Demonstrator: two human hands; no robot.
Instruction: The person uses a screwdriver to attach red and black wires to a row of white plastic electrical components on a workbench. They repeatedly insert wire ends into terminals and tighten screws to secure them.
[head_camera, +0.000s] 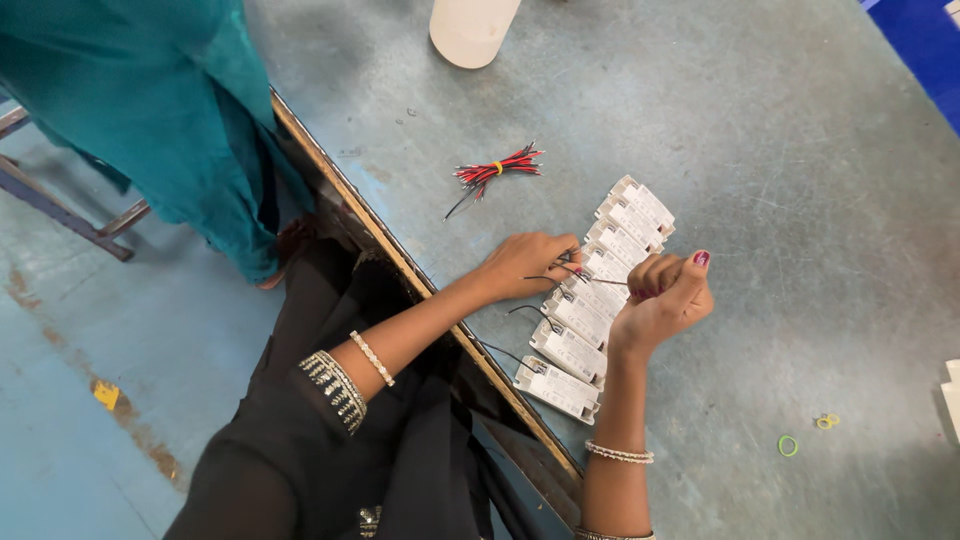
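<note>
Head view, looking down at a worn blue-grey table (760, 150). A row of white oblong boxes (596, 296) lies on it, side by side and touching, running from near the table's edge up toward the far right; labels face up (print too small to tell).

Left hand (525, 264) rests on the row about halfway along, fingers curled together and pinched on thin dark wires (570, 270) at one box. Right hand (668, 298) is raised just right of the row, closed into a loose fist, thumb up with a red nail, pinching the other end of a thin wire (608, 281) that spans between the two hands. More dark wire ends (528, 310) stick out of the nearer boxes toward the left, over the table's edge.

Far from the hands, left of the row's far end, a bundle (495, 168) of red and black wires tied with a yellow band lies flat. A white container (472, 30) stands at the far edge, cut off by the frame. Near right: a green rubber band (788, 445) and a yellow one (826, 421), just beside each other, well apart from the boxes.

Both wrists carry bracelets; black sleeve on the left arm. Another person in teal cloth (150, 100) stands far left, beside the table, on the blue floor (80, 400).
</note>
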